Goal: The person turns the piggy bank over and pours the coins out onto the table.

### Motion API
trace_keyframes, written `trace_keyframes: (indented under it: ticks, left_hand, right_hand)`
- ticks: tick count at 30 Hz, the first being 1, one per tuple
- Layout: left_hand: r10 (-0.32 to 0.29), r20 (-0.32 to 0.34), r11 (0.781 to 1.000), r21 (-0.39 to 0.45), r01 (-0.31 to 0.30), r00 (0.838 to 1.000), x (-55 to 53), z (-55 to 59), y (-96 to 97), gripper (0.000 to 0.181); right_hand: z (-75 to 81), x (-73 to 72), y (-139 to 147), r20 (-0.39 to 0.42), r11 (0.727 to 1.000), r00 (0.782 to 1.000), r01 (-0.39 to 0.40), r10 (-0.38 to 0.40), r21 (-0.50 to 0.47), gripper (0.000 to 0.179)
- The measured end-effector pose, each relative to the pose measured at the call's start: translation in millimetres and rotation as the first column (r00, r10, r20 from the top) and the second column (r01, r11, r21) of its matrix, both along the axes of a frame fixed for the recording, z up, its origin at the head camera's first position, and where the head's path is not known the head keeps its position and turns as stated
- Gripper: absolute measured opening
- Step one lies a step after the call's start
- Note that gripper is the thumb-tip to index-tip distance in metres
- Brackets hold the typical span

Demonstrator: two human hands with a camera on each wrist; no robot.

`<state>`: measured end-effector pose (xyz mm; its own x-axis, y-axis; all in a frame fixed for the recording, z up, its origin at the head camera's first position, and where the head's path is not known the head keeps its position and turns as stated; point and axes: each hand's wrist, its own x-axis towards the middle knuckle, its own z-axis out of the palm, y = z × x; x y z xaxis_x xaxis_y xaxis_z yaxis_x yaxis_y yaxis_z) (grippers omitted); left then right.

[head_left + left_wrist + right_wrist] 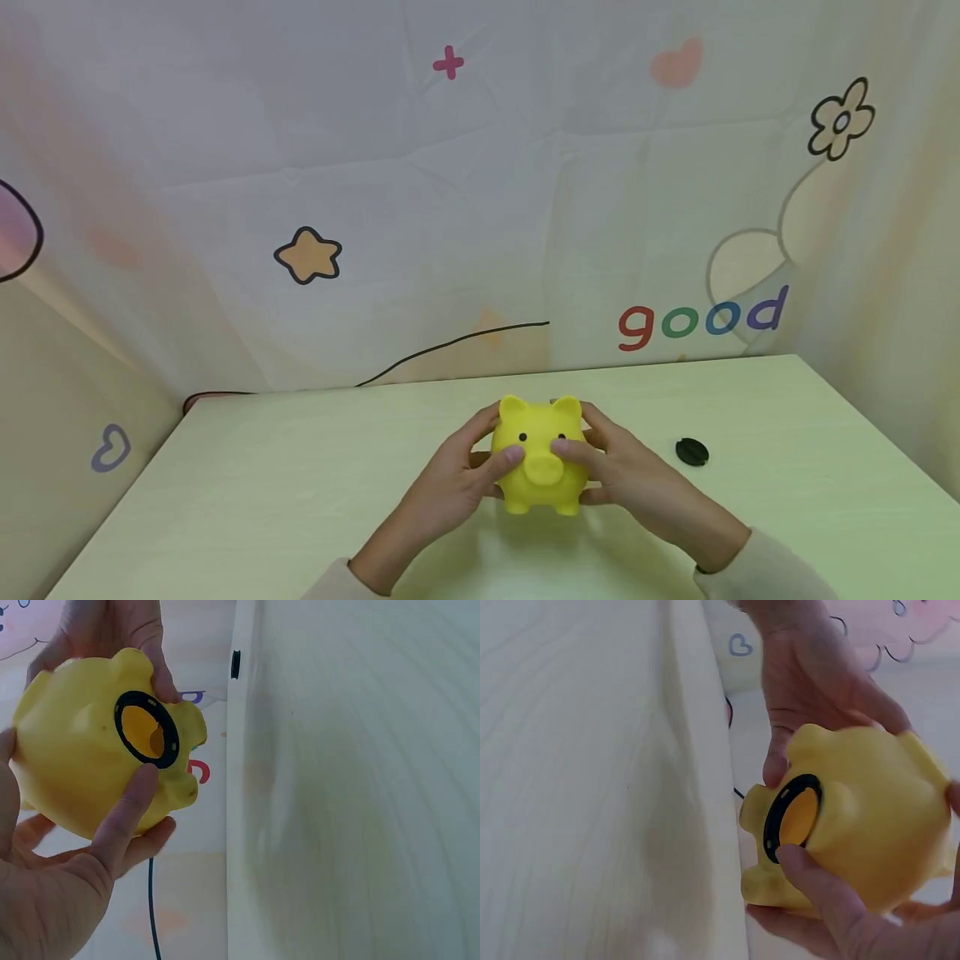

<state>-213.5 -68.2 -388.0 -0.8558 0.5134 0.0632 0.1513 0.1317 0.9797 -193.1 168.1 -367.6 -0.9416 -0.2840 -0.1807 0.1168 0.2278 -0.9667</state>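
Observation:
A yellow piggy bank [536, 483] is held between both hands above the table, its snout facing me in the head view. My left hand [450, 479] grips its left side, with the thumb on the face beside the snout. On the other side my right hand [637, 479] grips it the same way, thumb near the eye. Both wrist views show the underside, where a black ring [171, 742] surrounds an uncovered round hole. One finger of each hand lies at that ring's edge. A black round plug [692, 452] lies on the table to the right.
The pale wooden table [300, 475] spreads out under the hands. Behind it and at both sides hangs a printed cloth [450, 208] with a star, a flower and the word "good". The table's far edge meets the cloth.

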Motion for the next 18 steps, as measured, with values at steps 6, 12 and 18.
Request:
trace_keyframes:
  ticks: [6,12,18]
  left_hand:
    - [-0.05,-0.074,0.999,-0.018,0.049,0.996,-5.2,-1.6,-5.8,0.074]
    - [-0.084,-0.158,0.996,-0.046,0.078,0.984,-8.1,-4.4,-10.7,0.095]
    - [-0.093,-0.264,0.989,-0.137,0.058,0.96,-8.0,-10.8,-10.2,0.107]
  right_hand:
    - [-4.8,-2.5,10.3,-0.117,0.985,0.979,-0.174,0.17,-0.024,0.088]
    - [-16.7,-1.6,5.5,-0.464,0.981,0.87,-0.095,0.166,0.172,0.091]
    - [-25.8,0.4,-1.8,-0.713,0.921,0.664,0.092,0.226,0.378,0.095]
